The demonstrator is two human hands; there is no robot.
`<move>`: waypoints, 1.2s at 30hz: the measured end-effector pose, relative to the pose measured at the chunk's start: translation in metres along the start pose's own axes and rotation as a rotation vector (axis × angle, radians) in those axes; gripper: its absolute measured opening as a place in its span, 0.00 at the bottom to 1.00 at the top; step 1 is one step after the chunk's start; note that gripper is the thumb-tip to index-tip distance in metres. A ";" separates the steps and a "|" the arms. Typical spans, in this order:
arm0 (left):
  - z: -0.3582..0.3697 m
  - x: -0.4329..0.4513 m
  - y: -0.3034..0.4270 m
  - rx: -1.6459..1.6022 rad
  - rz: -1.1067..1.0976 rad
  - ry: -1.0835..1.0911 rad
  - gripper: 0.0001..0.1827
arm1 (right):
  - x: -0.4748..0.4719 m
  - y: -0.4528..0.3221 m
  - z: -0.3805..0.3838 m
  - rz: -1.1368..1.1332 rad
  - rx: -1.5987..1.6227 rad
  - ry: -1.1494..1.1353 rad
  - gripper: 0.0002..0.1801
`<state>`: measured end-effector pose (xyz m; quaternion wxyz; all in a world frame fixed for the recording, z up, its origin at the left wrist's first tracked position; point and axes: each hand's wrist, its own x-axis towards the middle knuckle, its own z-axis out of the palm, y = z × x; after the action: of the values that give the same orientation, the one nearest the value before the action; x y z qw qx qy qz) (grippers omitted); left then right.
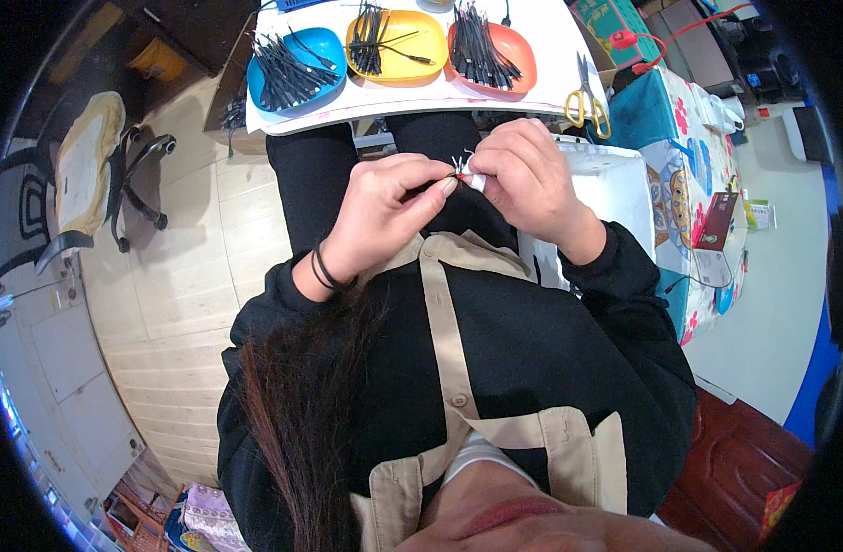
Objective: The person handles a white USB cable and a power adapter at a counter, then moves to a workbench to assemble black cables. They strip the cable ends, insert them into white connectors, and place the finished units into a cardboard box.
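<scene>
My left hand [383,200] pinches the end of a thin black cable [454,175] between thumb and forefinger, above my lap. Fine red and pale wires [458,164] stick out at that end. The fingertips of my right hand [528,179] meet them from the other side. A small white piece [478,182], perhaps tape or a finger cover, shows at the right thumb and forefinger; I cannot tell which. Most of the held cable is hidden by the fingers. Beyond my hands, bundles of short black cables [290,69] lie in a blue tray [254,90].
On the white table [408,96] are also a yellow tray [432,34] and an orange-red tray [521,52], both holding black cables. Gold-handled scissors [586,103] lie at its right edge. A white foam box [628,186] stands at my right, an office chair [90,165] far left.
</scene>
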<state>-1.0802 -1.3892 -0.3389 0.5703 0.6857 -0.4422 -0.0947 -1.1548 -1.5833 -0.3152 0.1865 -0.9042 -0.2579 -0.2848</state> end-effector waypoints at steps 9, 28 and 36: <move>-0.011 -0.004 -0.006 -0.389 -0.090 -0.189 0.07 | -0.002 -0.001 -0.014 0.303 0.483 -0.159 0.19; 0.002 -0.011 -0.013 -1.337 -0.378 -0.123 0.08 | -0.009 0.022 -0.005 0.244 0.277 0.004 0.13; 0.009 -0.010 -0.014 -1.466 -0.409 -0.164 0.08 | 0.005 -0.005 0.005 0.041 0.441 0.193 0.14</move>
<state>-1.0851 -1.3885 -0.3574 0.8159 0.1911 -0.1715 -0.5180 -1.1521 -1.5756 -0.3154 0.4088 -0.8153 -0.2766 -0.3028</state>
